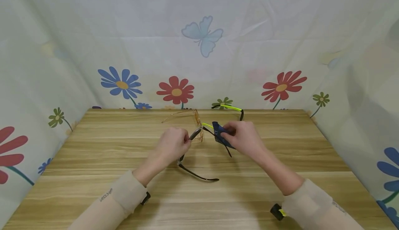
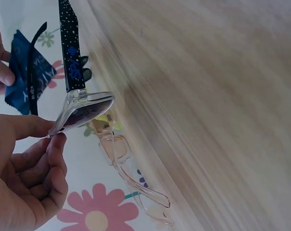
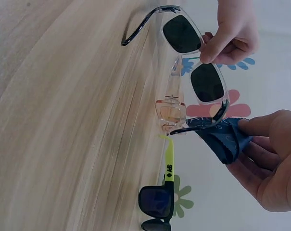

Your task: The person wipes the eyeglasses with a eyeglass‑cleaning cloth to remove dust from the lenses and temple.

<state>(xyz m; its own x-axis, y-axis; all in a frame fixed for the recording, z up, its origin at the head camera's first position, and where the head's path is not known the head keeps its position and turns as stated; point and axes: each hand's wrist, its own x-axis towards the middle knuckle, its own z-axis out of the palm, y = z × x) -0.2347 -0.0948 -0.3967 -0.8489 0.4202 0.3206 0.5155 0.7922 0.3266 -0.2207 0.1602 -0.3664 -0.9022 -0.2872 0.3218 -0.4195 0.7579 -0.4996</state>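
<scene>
My left hand (image 1: 173,143) pinches a pair of sunglasses (image 3: 182,33) at the bridge, between thumb and fingers. These have a clear frame, dark lenses and black speckled temples, which are unfolded; the left wrist view shows blue lettering on one. The sunglasses are held up above the table, tilted. In my right hand (image 1: 244,138) a dark blue cleaning cloth (image 3: 222,137) with zigzag edges and pale lettering is pinched between thumb and fingers. The cloth is close to one temple tip; whether they touch I cannot tell.
Behind the held pair, clear orange-tinted glasses (image 1: 197,117) stand on the wooden table (image 1: 124,167). To their right are black sunglasses (image 3: 157,201) with neon-yellow temples, partly hidden by my right hand in the head view. A flowered curtain (image 1: 131,22) encloses the table's back and sides.
</scene>
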